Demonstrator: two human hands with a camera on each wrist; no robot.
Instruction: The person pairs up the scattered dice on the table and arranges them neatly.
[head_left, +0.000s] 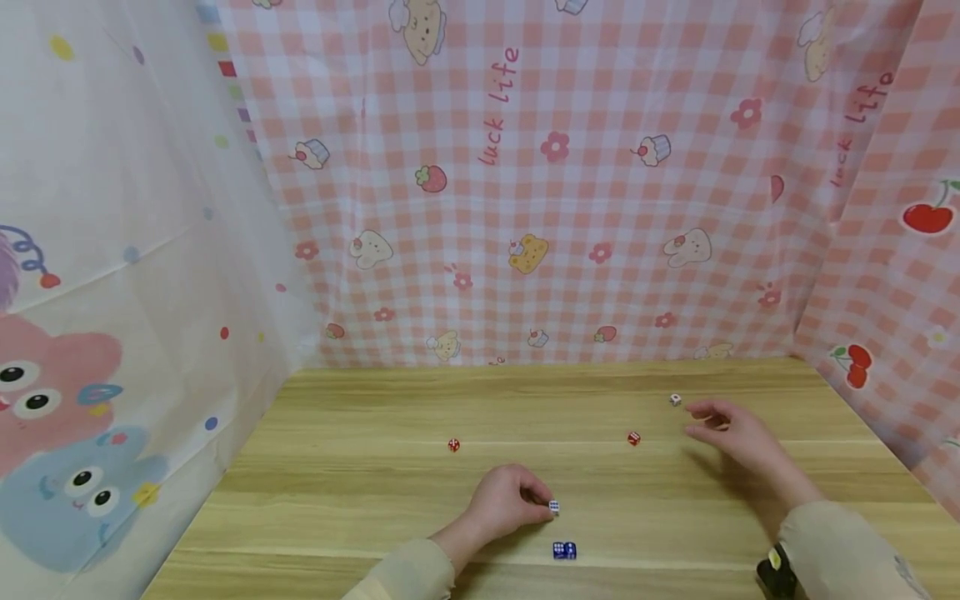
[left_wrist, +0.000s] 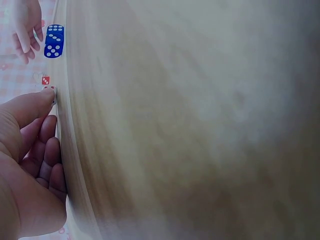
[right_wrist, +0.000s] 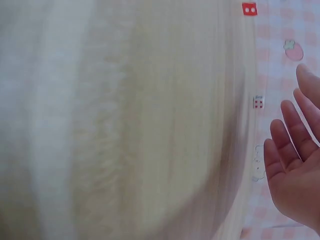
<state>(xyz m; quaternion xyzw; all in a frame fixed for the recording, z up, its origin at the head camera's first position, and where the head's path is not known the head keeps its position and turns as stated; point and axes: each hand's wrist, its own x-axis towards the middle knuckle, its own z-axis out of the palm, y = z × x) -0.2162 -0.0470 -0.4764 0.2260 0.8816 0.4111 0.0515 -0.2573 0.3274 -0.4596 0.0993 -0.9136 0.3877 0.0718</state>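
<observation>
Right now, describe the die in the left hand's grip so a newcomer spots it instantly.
On the wooden table, find the left hand near the front edge. The white die is pinched at its fingertips, just above the pair of blue dice. Unlike the red dice and the far white one, it alone is held.

You wear pale beige long sleeves on both arms — your left hand (head_left: pixel 504 502) and right hand (head_left: pixel 731 433) bare — with a black wrist device (head_left: pixel 775 573) strapped on the right.

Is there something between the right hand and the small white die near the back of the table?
No, nothing visible. The right hand hovers open just beside the white die, with only bare table between them.
</observation>
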